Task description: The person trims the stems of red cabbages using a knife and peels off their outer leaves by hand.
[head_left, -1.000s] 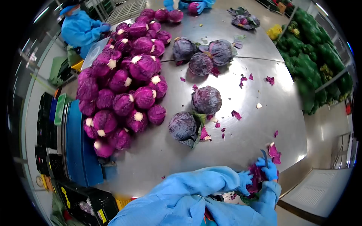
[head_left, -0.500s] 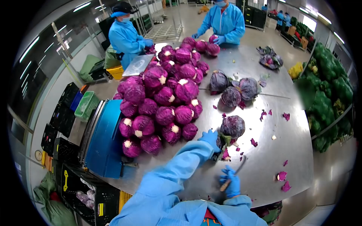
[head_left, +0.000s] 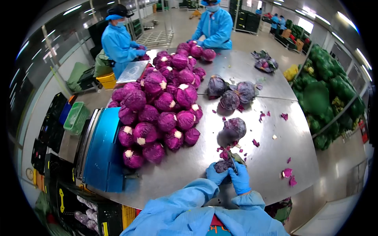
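Note:
Near the front edge of the steel table, my left hand (head_left: 215,174) is closed around the side of a dark, untrimmed red cabbage (head_left: 223,165). My right hand (head_left: 241,180) grips a knife (head_left: 234,166), its blade against the right side of that head; the handle is hidden in the glove. A loose greenish outer leaf (head_left: 238,158) sticks out beside the blade. Just beyond lies another dark red cabbage (head_left: 236,128), with purple leaf scraps (head_left: 224,152) around it. Both hands wear blue gloves.
A big pile of trimmed red cabbages (head_left: 157,114) covers the table's left side. More untrimmed heads (head_left: 230,100) sit beyond my hands. Two people in blue work at the far edge. A blue metal box (head_left: 103,149) stands left; green net sacks (head_left: 327,94) are stacked right.
My left hand has drawn a dark cabbage toward me from beside the other head. My right hand has brought the knife up against it. The view has shifted slightly.

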Tool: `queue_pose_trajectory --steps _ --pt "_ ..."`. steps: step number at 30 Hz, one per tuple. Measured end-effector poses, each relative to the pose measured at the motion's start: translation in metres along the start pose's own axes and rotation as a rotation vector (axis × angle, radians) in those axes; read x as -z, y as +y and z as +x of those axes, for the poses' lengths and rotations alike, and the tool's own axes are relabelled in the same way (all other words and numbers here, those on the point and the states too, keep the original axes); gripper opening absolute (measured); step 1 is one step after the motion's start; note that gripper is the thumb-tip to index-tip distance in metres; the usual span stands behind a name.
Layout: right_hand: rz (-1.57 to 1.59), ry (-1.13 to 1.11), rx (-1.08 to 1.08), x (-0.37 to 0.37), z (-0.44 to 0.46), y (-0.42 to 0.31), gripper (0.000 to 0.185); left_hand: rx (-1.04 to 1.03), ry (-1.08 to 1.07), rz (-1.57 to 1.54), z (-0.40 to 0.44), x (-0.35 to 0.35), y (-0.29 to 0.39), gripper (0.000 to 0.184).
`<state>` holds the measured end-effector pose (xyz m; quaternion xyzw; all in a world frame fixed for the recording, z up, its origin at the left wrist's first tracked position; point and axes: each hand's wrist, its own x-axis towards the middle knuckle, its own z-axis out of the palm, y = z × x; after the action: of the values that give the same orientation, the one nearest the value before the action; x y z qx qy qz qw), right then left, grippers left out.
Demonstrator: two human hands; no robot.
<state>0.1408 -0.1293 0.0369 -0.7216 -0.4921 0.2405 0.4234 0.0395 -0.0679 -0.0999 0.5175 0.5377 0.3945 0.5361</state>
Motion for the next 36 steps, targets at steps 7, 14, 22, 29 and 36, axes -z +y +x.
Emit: queue_pose_trajectory --steps 7,14,22,29,36 --pt "-0.064 0.059 -0.114 0.01 -0.032 0.072 0.045 -0.415 -0.439 0.857 -0.034 0.014 0.111 0.075" --pt "-0.128 -0.073 -0.452 0.007 -0.039 0.081 0.042 -0.317 -0.677 1.024 -0.016 0.018 0.126 0.091" --pt "-0.58 0.098 -0.325 -0.028 -0.038 0.097 0.023 -0.566 -0.528 0.662 -0.009 0.047 0.063 0.1" --pt "-0.056 0.039 -0.325 -0.026 0.002 0.135 0.017 -0.216 -0.156 0.39 0.016 0.076 0.033 0.096" --pt "0.208 -0.198 -0.262 -0.006 -0.016 0.062 0.073 -0.537 -0.157 0.813 -0.036 0.043 0.088 0.075"
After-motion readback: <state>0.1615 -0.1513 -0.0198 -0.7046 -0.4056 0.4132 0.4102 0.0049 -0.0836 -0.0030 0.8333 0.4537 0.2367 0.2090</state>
